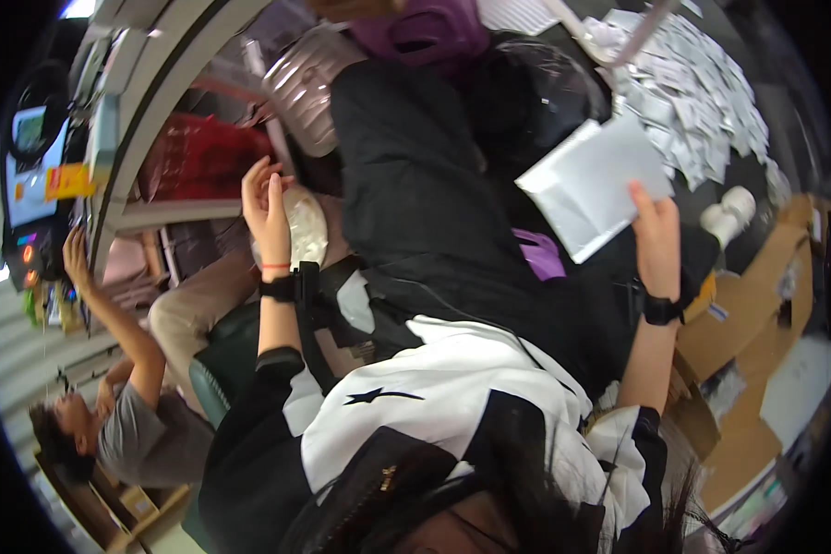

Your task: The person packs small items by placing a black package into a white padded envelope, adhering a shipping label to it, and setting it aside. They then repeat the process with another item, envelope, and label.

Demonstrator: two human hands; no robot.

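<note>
In the head view, a cardboard carton (748, 429) gapes at the right, with crumpled clear plastic (725, 392) in it. A black plastic bag (554, 83) sits beyond the person's legs; its contents cannot be made out. Beside it is a purple plastic container (462, 28), cut off by the upper edge, and left of that a ribbed translucent container (309, 92), its inside unclear. A second purple piece (540, 254) shows only partly by the legs.

The two hands are well apart. The right hand (657, 231) grips one white packet (586, 194) near its right edge, thumb on top, above the right thigh. The left hand (266, 217) is raised and empty, fingers loosely bent, near a round, pale plastic-looking item (307, 228) that it partly hides. Many white packets (697, 102) overlap in one floor heap, too jumbled to count. One co-worker (148, 425) sits at the left.
</note>
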